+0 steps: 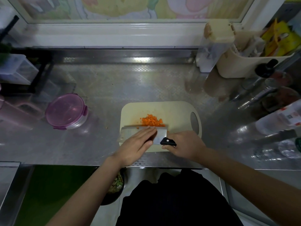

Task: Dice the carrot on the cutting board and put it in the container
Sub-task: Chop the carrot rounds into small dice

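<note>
Gripping cleaver (128, 133) handle with right hand (185, 145), pressing straight-fingered left hand (138, 142) flat on blade behind diced carrot (152, 121) on cutting board (177, 111), open counter (105, 88) leftward to lidded container (66, 110).

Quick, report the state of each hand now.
Left hand: open, straight fingers pressing flat on the wide steel cleaver blade.
Right hand: closed around the cleaver's black handle.

The cutting board (172, 110) before me, the container (66, 111) to its left.
I see diced carrot (151, 121) on the cutting board, the knife (130, 132) just before it; the container sits well left on the surface (114, 88).
</note>
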